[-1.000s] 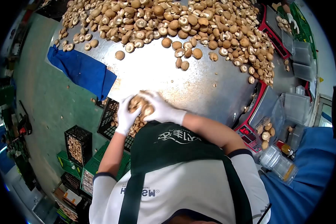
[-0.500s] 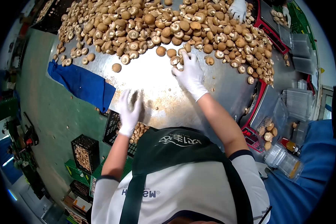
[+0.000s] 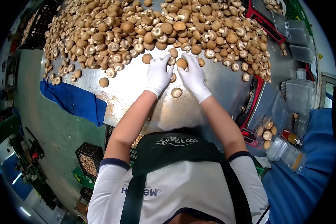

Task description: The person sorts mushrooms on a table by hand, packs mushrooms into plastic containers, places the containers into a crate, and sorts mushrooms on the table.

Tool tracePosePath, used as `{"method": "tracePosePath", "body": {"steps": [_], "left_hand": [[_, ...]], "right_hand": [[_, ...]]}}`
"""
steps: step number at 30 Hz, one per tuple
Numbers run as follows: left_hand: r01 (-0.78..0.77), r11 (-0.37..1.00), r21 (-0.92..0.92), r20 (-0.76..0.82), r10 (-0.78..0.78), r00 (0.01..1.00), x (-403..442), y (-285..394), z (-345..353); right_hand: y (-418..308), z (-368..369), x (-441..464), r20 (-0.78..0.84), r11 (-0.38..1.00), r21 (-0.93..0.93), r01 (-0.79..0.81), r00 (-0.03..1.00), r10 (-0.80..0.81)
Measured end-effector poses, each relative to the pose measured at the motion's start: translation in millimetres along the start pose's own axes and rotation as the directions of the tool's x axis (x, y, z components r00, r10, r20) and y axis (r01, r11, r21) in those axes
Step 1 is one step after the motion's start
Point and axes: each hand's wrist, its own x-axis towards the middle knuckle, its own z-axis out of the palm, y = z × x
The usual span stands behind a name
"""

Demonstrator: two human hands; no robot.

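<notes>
The left hand in a white glove (image 3: 159, 76) and the right hand in a white glove (image 3: 193, 77) reach forward, separate from each other, fingers bent. A round brown mushroom (image 3: 182, 63) sits between the right thumb and fingers; other mushrooms lie by the left fingertips. Whether either grips cannot be told.

Brown-and-cream mushrooms (image 3: 112, 37) heap across the far side of the shiny metal surface (image 3: 224, 86). A blue cloth (image 3: 72, 100) drapes over its left edge above a green floor (image 3: 56, 119); a red-framed scale (image 3: 264, 106) stands right. The heap's far edge is cut off.
</notes>
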Motion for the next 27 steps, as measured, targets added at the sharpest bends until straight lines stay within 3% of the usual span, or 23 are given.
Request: {"method": "tracePosePath", "body": {"steps": [2, 3, 5, 9, 10, 13, 17, 18, 19, 20, 22, 24, 26, 27], "left_hand": [[0.03, 0.998, -0.06, -0.025, -0.032, 0.999, -6, 0, 2], [0.018, 0.996, -0.093, -0.049, -0.022, 0.999, -9, -2, 4], [-0.002, 0.987, -0.158, -0.093, -0.013, 0.996, -18, -8, 8], [-0.033, 0.958, -0.285, -0.075, 0.012, 0.997, -35, -5, 0], [0.006, 0.96, -0.279, 0.003, -0.006, 1.0, -38, -3, -6], [0.016, 0.883, -0.469, 0.047, 0.006, 0.999, -44, -13, -5], [0.138, 0.702, -0.699, 0.059, -0.136, 0.989, -76, -27, -28], [0.18, 0.728, -0.661, 0.099, -0.153, 0.983, -85, -26, -40], [0.11, 0.894, -0.435, 0.076, -0.085, 0.993, -98, -36, -45], [0.086, 0.943, -0.322, 0.09, -0.06, 0.994, -113, -37, -42], [0.016, 0.994, -0.11, 0.095, -0.006, 0.995, -128, -34, -35], [-0.017, 0.997, -0.075, 0.072, 0.022, 0.997, -129, -22, -26], [-0.029, 0.99, -0.136, 0.038, 0.034, 0.999, -114, -14, -16], [-0.053, 0.998, -0.042, 0.014, 0.054, 0.998, -103, -9, -16]], "right_hand": [[17, 7, 10, 0.156, 0.999, 0.033, -0.027, 0.987, 0.021], [19, 3, 12, 0.257, 0.939, 0.267, -0.218, 0.955, 0.148], [25, -7, 12, 0.524, 0.565, 0.588, -0.579, 0.805, 0.279], [27, -31, -12, 0.594, 0.177, 0.77, -0.613, 0.79, 0.149], [29, -36, -17, 0.612, 0.14, 0.767, -0.627, 0.779, 0.138], [32, -49, -29, 0.62, -0.008, 0.784, -0.62, 0.782, 0.064], [55, -61, -38, 0.65, -0.109, 0.759, -0.642, 0.735, 0.193], [55, -62, -41, 0.582, -0.01, 0.803, -0.596, 0.78, 0.23], [50, -63, -42, 0.58, -0.042, 0.807, -0.589, 0.776, 0.247], [45, -62, -43, 0.577, -0.073, 0.811, -0.581, 0.772, 0.266], [37, -60, -43, 0.587, -0.152, 0.809, -0.568, 0.76, 0.28], [32, -56, -41, 0.615, -0.248, 0.787, -0.564, 0.742, 0.265], [54, -47, -43, 0.601, -0.027, 0.791, -0.612, 0.767, 0.226], [61, -43, -43, 0.599, 0.083, 0.778, -0.623, 0.776, 0.199]]}}
